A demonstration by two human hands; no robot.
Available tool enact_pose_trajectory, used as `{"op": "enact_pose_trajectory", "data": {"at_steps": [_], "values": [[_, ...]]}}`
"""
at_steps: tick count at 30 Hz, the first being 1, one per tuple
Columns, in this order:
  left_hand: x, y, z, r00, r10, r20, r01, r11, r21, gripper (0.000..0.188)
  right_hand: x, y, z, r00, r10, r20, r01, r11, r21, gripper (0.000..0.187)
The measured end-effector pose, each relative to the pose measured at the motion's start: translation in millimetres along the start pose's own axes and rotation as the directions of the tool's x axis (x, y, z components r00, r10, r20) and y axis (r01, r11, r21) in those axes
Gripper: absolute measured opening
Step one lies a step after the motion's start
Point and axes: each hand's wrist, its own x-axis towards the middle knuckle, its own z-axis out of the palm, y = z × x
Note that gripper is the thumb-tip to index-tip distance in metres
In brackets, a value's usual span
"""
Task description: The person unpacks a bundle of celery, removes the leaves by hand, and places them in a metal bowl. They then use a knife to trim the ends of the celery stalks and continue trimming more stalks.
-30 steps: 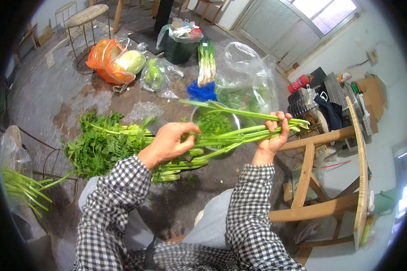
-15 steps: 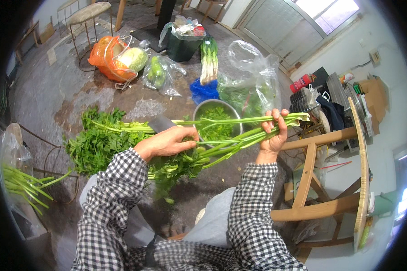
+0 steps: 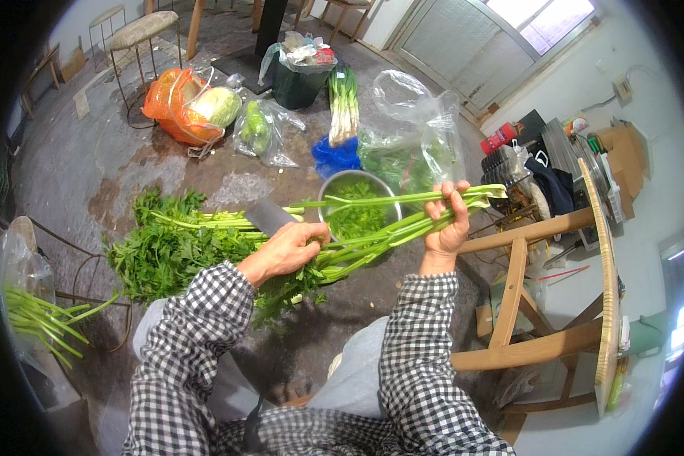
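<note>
My right hand point(image 3: 446, 228) is closed around the pale lower ends of several long celery stalks point(image 3: 391, 239), which it holds up at a slant. At the leafy end of these stalks my left hand point(image 3: 281, 251) is closed, its curled fingers among the green stems. Just beyond its knuckles shows a flat grey blade point(image 3: 269, 217); its handle is hidden. A heap of leafy celery point(image 3: 182, 247) lies on the floor to the left. Behind the held stalks stands a round metal bowl point(image 3: 397, 211) with cut green leaves in it.
Farther off are an orange net bag point(image 3: 167, 102) with cabbage, bagged green vegetables point(image 3: 257, 129), scallions point(image 3: 343, 106), a dark bin point(image 3: 296, 87) and a clear bag point(image 3: 441, 140) of greens. A tipped wooden chair point(image 3: 543, 349) lies at right; more stalks point(image 3: 42, 319) are at left.
My left hand has shifted slightly along the stalks toward me and curled its fingers more, uncovering more of the blade. My right hand keeps its hold. The whole view has shifted slightly.
</note>
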Motion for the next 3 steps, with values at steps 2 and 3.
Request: {"op": "enact_pose_trajectory", "data": {"at_steps": [2,3], "values": [[0.8,-3.7,0.9,0.999,0.03,-0.016,-0.03,0.999,-0.019,0.019,0.5,1.4,-1.3,1.0,-0.001,0.0,0.0,1.0,-0.006,0.023],[1.3,-5.5,0.7,1.0,0.02,-0.013,-0.02,1.0,-0.013,0.019,0.5,2.2,-2.1,1.0,-0.004,-0.013,0.004,1.0,-0.026,0.023]]}}
